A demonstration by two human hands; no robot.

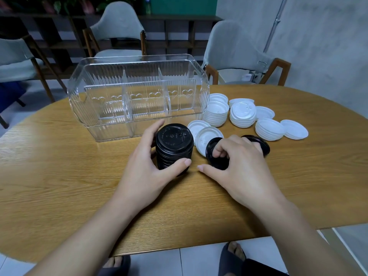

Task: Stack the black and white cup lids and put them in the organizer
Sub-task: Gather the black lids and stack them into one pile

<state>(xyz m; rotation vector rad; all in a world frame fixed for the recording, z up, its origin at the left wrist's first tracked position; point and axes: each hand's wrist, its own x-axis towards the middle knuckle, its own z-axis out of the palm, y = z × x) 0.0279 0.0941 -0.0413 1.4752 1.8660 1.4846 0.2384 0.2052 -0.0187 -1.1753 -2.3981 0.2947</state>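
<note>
The left hand [147,166] has its grip curled around a tall stack of black lids [173,148], thumb at the near side and fingers behind, the stack standing upright on the bench [59,176]. The lids are glossy ribbed plastic discs with a raised sip tab on top. At 3 o'clock from it, the right hand [237,162] pinches a single black lid [214,154], tilted on edge with fingertips tucked into its hollow underside and the thumb stretched low towards the stack. A second loose black lid [258,143] lies partly hidden behind that hand.

At 12 o'clock from the right hand, two loose white lids [203,134] overlap flat on the wood. Farther out, towards 1 and 2 o'clock, three short stacks of white lids [242,115] sit close together, with a few single ones beside them; the exact number is hard to tell.

At 11 o'clock stands the organizer [137,96], a clear fluted plastic box with heart cutouts and dividers making three compartments. The bench is oval, with a light wood grain.
</note>
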